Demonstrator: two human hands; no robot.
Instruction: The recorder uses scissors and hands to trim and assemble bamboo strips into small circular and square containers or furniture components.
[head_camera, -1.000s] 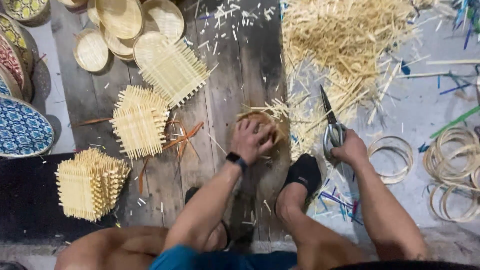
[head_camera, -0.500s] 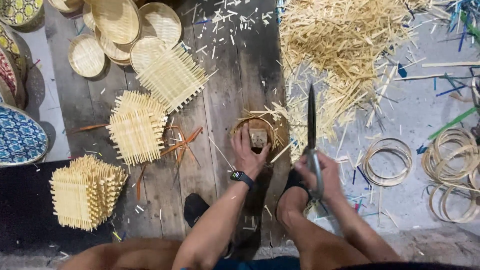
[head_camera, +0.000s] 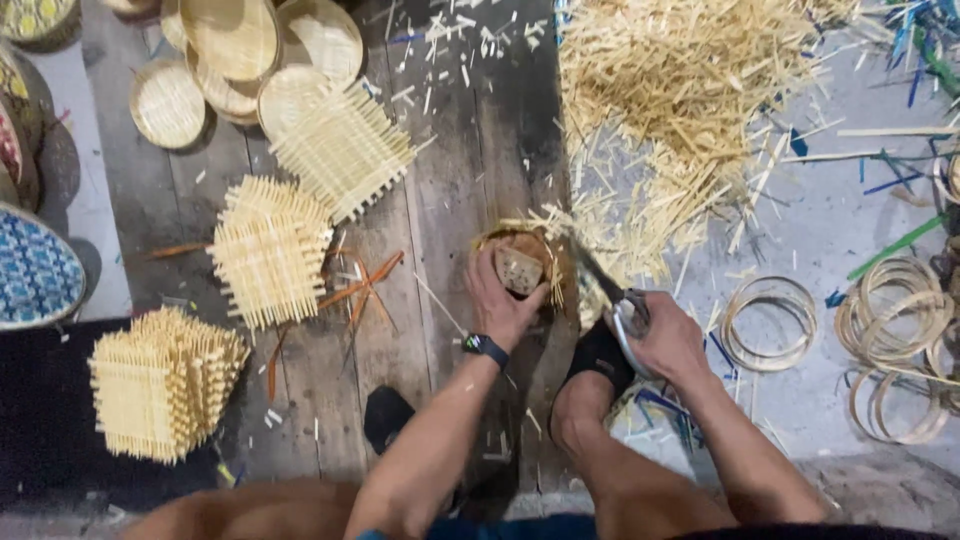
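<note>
My left hand, with a dark watch on its wrist, presses a small round woven bamboo basket down on the wooden planks. A small pale block sits in the middle of that basket. My right hand grips a pair of large scissors by the handles. The blades point up-left and meet the basket's right rim, where loose strip ends stick out. My right foot in a black sock rests just below the basket.
Stacks of square woven bamboo mats lie to the left. Round bamboo trays sit at the top left, patterned plates at the far left. A heap of cut bamboo strips fills the top right, bamboo rings the right.
The scissors, held upright above my knee half a second ago, have swung down and left to the basket's right rim. My left hand stays on the basket.
</note>
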